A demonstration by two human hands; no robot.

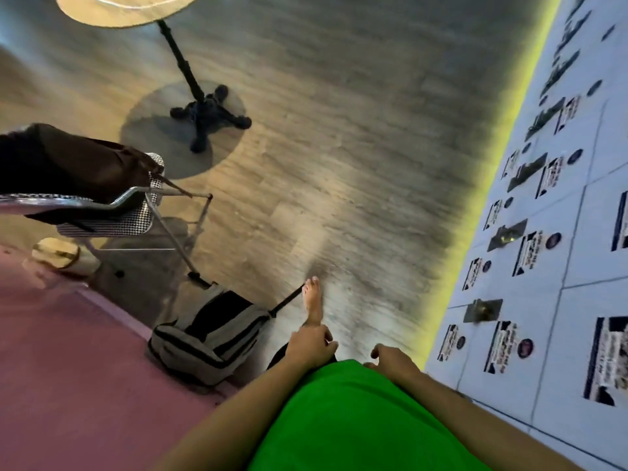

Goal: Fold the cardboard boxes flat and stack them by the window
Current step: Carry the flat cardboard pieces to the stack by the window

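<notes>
Near waist, left hand (311, 345) and right hand (390, 360) loosely curled, holding nothing; bare foot (313, 302) beside backpack (210, 331).

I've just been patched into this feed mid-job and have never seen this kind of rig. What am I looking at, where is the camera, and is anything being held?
There is no machine here. One wide-angle camera sits on a person's head, looking forward and down, so the picture bends at the edges. The green shirt is the wearer's own. The left hand and right hand hang in front of it, both empty. A bare foot steps on the wood floor. On the floor lie a grey backpack, a chair with dark clothing, and a round table on a black stand. A panel wall with printed labels runs along the right. No cardboard boxes are in view.
</notes>
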